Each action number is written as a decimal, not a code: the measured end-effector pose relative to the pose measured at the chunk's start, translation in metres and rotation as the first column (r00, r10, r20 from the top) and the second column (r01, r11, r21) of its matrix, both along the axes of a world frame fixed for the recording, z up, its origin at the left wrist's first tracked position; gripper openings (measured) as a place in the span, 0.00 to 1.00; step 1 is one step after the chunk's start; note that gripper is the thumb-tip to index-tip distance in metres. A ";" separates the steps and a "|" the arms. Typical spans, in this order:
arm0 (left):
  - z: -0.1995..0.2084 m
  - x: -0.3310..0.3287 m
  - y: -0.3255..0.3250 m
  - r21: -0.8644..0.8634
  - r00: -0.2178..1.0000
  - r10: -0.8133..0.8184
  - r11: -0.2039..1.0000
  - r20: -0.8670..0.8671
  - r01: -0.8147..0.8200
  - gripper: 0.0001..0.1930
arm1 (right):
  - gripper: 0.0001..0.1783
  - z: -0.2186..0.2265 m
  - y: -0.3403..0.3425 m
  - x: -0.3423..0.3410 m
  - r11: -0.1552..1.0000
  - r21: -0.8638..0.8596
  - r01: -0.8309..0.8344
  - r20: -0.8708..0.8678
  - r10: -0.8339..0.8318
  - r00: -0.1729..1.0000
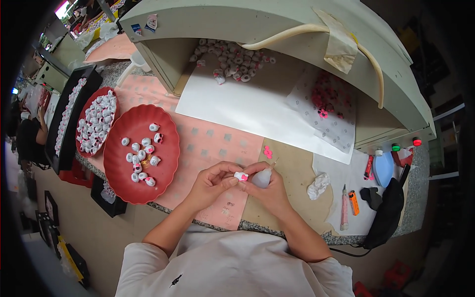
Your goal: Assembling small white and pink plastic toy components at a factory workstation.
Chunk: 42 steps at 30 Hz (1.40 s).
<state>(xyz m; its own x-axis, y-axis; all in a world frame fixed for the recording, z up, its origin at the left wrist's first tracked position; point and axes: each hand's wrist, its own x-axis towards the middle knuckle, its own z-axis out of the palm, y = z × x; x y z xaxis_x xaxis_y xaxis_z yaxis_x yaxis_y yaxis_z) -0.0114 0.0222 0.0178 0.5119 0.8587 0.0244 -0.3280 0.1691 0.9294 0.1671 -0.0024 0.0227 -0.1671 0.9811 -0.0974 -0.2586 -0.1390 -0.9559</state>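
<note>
My left hand [212, 183] pinches a small white piece with a pink patch [241, 175] between thumb and fingers, just above the table's front edge. My right hand [269, 190] touches the same piece with its fingertips and holds a small translucent squeeze bottle [262, 178] whose thin nozzle points up to the right. Both hands meet over a pink patterned mat [208, 143].
A red scalloped plate [166, 163] with several white and pink pieces lies left of my hands. A fuller red plate [94, 101] and a black tray [74, 84] stand farther left. More pieces sit under the grey hood [232, 59]. A crumpled tissue [318, 184], tubes and a black pouch [388, 213] lie at right.
</note>
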 end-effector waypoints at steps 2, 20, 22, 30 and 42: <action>0.011 -0.013 -0.010 -0.038 1.000 -0.001 0.999 -0.029 0.000 0.12 | 0.15 0.009 -0.008 -0.016 0.999 0.030 0.035 0.085 -0.037 0.996; 0.053 -0.077 -0.081 -0.095 0.977 -0.069 0.991 0.201 0.090 0.12 | 0.12 0.054 -0.091 -0.089 0.988 -0.059 0.140 0.021 -0.139 0.990; 0.048 -0.079 -0.087 -0.075 0.982 -0.036 0.996 0.185 0.051 0.12 | 0.14 0.056 -0.099 -0.094 0.992 -0.048 0.120 -0.064 -0.123 0.990; 0.060 -0.095 -0.112 -0.098 0.952 -0.132 0.981 0.277 0.165 0.10 | 0.18 0.048 -0.126 -0.097 0.994 0.003 0.112 0.065 -0.112 0.992; 0.088 -0.167 -0.079 0.754 0.578 0.755 0.565 -0.309 -0.336 0.10 | 0.13 0.041 -0.083 -0.039 0.962 0.007 0.274 0.362 -0.258 0.896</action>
